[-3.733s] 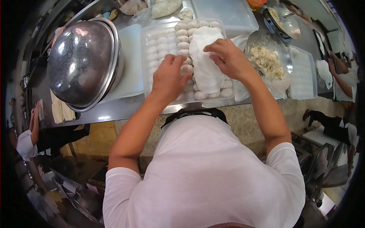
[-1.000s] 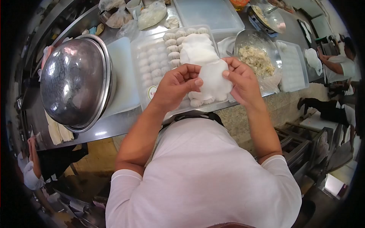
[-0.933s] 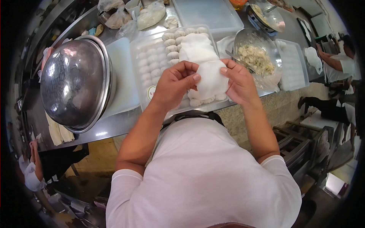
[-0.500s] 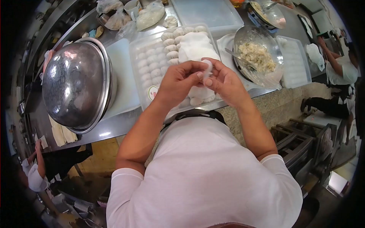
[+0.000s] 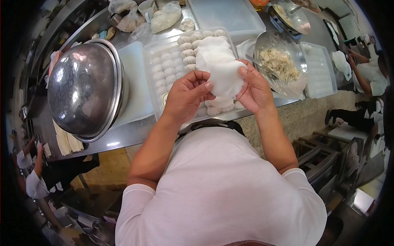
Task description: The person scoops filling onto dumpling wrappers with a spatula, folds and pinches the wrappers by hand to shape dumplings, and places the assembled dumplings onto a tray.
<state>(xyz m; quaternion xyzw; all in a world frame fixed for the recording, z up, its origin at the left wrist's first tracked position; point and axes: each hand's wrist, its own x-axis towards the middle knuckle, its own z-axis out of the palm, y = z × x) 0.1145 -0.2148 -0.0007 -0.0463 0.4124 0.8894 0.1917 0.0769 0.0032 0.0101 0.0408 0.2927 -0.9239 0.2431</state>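
A thin, round white dumpling wrapper (image 5: 228, 78) is spread flat between my two hands, just above the tray. My right hand (image 5: 257, 91) grips its right side, thumb on top and fingers underneath. At its left edge, my left hand (image 5: 189, 93) is closed in a pinch. Behind it, more overlapping white wrappers (image 5: 211, 48) lie over rows of pleated dumplings (image 5: 188, 53) in a clear plastic tray (image 5: 148, 65). To the right, a metal bowl (image 5: 301, 61) holds a pale chopped filling (image 5: 279, 63) with a utensil (image 5: 259, 62) resting in it.
A large domed metal lid (image 5: 82, 90) covers a pot at the left, beside a pale board (image 5: 133, 78). Plastic bags (image 5: 166, 17) and a clear lid (image 5: 225, 15) lie at the back. Another lidded container (image 5: 320, 69) stands right. Other people (image 5: 369, 74) are at both sides.
The white wrapper, bunched between my fingertips before, is now spread flat. My hands have moved slightly apart, the right one outward. The view has shifted slightly.
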